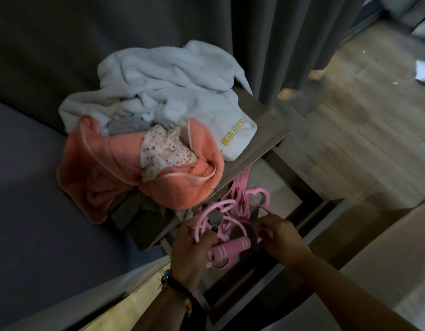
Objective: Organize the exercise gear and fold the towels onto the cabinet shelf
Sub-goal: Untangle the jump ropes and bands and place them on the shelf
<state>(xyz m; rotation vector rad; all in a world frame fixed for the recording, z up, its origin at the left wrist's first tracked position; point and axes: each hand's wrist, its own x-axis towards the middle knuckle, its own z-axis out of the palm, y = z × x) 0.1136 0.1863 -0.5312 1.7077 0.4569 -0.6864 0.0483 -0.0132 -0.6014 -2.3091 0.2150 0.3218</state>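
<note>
Lower centre of frame: left hand (192,249) fingers curled round pink jump rope (221,225) cord by its pink handle (230,248); right hand (278,237) pinches the cord w/ curled fingers. Pink stretch band (244,197) tangled just above. Centre: crumpled white towel (159,84) & orange towel (106,170) heaped on cabinet top (261,130).

Worn on the head, looking steeply down and forward from close above the cabinet (259,142). Wide-angle, with edges bent. Cabinet near centre; towels (159,91) piled on its top, both hands (192,254) just below it at the lower middle. Curtain (266,32) behind the cabinet, floor (349,103) to its right. Single view only, none shared.
</note>
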